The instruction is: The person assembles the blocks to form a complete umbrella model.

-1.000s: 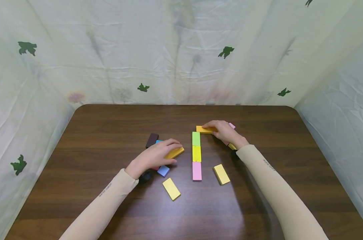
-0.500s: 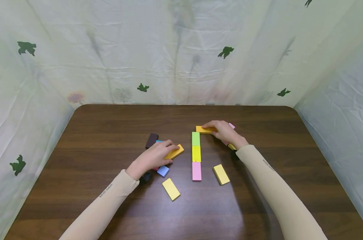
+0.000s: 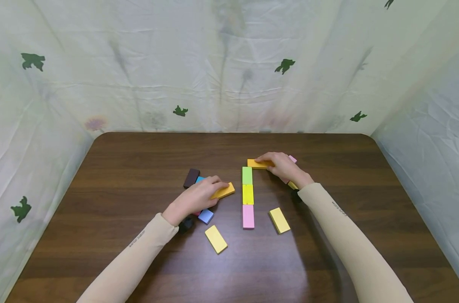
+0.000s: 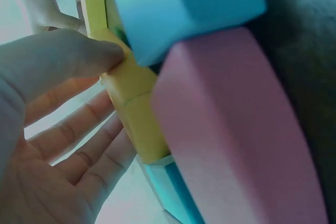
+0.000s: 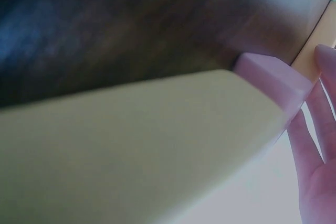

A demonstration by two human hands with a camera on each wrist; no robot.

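Left hand (image 3: 197, 197) holds orange block (image 3: 225, 190); thumb (image 4: 102, 56) contact: left wrist view only.

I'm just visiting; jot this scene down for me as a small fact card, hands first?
Left hand: pinches orange block
Right hand: pinches second orange block
Central row, far to near: green block, yellow block, pink block
Either side of row: left pale block, right pale block
Near left hand: black block, blue block
Surface: brown table
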